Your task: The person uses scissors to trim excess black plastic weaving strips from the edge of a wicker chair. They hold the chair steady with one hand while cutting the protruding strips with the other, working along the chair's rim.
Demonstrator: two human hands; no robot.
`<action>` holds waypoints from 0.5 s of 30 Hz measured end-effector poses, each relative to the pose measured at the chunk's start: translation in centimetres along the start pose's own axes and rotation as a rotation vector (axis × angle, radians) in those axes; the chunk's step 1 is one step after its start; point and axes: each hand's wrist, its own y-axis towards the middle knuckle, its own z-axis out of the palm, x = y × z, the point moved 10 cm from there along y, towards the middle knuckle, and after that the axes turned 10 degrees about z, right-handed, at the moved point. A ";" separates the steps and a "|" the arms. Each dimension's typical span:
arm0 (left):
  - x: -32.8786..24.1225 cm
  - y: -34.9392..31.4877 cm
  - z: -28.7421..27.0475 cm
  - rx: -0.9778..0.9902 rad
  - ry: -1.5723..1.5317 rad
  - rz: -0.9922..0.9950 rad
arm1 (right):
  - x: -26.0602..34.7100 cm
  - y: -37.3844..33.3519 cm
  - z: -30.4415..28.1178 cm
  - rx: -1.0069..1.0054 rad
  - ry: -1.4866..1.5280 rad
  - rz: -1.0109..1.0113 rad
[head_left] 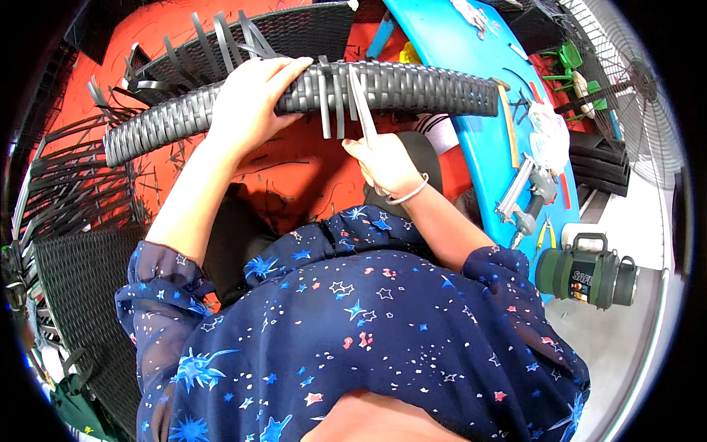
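A long, curved black woven band of plastic wicker [412, 87] spans the view in front of me. My left hand [249, 99] is closed around its left half, thumb along the near side. Close to the band's middle, several loose flat strips [331, 103] hang down over the near edge. My right hand [384, 163] is closed on a slim, pale, pointed metal tool [362, 110], whose exact kind I cannot make out. The tool's tip lies against the weave, just right of the hanging strips.
On the right, a blue table [479, 144] carries a wooden-handled hammer [509, 125], yellow-handled pliers [546, 232] and a power tool [543, 188]. A green flask [582, 272] stands beside it. Woven black panels [88, 295] and loose strips lie left, over a red floor [294, 177]. A large fan [644, 88] is far right.
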 end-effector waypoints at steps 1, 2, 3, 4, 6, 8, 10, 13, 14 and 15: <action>0.4 0.1 0.1 -0.003 0.005 -0.004 | 0.2 0.1 0.1 -0.001 0.004 0.065; 0.6 0.2 0.2 0.000 0.000 -0.003 | 0.0 0.2 0.1 0.023 0.039 0.118; 0.8 0.3 0.2 0.004 -0.005 -0.004 | -0.2 0.2 0.2 0.048 0.074 0.171; 1.0 0.3 0.4 0.010 -0.009 -0.008 | -0.6 0.3 0.5 0.076 0.108 0.226; 1.2 0.8 0.4 -0.002 -0.006 0.004 | 0.3 0.0 1.5 0.195 0.299 0.210; 1.1 0.8 0.4 -0.006 -0.006 0.004 | 0.9 -0.5 2.8 0.370 0.544 0.322; 1.1 0.8 0.6 -0.004 0.001 0.001 | 1.2 -1.0 3.2 0.398 0.578 0.374; 1.1 0.8 0.9 0.019 -0.009 -0.006 | 0.8 -0.7 2.9 0.309 0.458 0.351; 1.1 0.9 0.8 0.009 0.004 0.008 | -0.2 0.2 2.4 0.179 0.321 0.309; 1.3 1.3 0.6 0.000 0.018 0.024 | -0.6 0.7 1.6 0.050 0.185 0.265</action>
